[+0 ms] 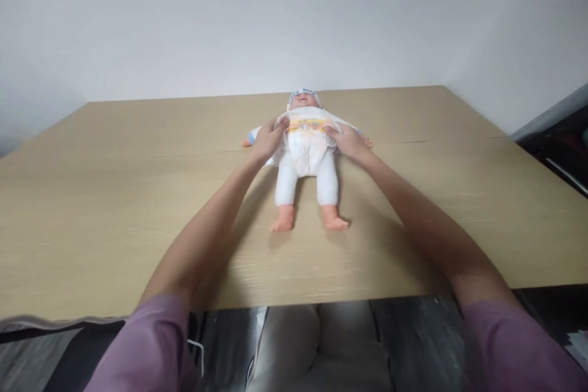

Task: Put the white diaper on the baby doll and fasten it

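Observation:
A baby doll [285, 187] lies on its back on the wooden table, feet towards me. It wears a white outfit with blue cuffs and a white cap [294, 97] with blue lettering. Over its belly and between its legs sits a white diaper [307, 150] with an orange and yellow printed band at the waist. My left hand [271, 138] pinches the diaper's left edge, thumb on top. On the other side, my right hand [348, 139] grips the right edge near the band. The fingers under both edges are partly hidden.
The wooden table [114, 208] spans most of the view and has a seam across it. A pale wall [275, 18] rises behind its far edge. At the right stands a dark object [558, 141] that I cannot make out. A white cable [200, 349] hangs below the near edge.

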Demonstrator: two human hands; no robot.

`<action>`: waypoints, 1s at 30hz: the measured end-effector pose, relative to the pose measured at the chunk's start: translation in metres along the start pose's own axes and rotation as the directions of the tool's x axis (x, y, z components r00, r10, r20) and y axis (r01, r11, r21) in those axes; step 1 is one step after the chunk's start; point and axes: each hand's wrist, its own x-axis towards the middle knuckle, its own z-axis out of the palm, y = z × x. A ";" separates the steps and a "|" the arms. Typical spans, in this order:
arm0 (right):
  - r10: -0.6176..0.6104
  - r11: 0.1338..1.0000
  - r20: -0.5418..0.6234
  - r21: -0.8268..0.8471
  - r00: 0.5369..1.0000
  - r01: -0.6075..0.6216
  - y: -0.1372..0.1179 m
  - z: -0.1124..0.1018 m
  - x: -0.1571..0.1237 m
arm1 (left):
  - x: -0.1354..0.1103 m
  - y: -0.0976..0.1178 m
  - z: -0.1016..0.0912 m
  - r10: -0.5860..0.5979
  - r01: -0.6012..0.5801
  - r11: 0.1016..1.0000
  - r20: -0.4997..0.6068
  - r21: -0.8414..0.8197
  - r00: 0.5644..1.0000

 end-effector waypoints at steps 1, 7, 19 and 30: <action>0.075 0.995 0.025 0.063 0.997 -0.077 0.002 0.003 0.010 | 0.009 -0.006 0.003 -0.051 0.050 0.996 -0.003 -0.074 0.999; 0.293 0.917 0.148 0.238 0.945 -0.321 0.006 0.012 0.019 | 0.015 -0.030 0.003 -0.231 0.251 0.929 0.104 -0.272 0.967; 0.111 0.994 0.198 -0.011 0.974 -0.111 -0.011 -0.040 -0.077 | -0.059 -0.001 -0.016 -0.254 0.267 0.948 0.097 -0.171 0.962; -0.092 0.832 -0.038 -0.551 0.995 0.056 0.038 -0.055 -0.122 | -0.075 0.064 0.030 0.417 -0.494 0.723 0.266 0.483 0.869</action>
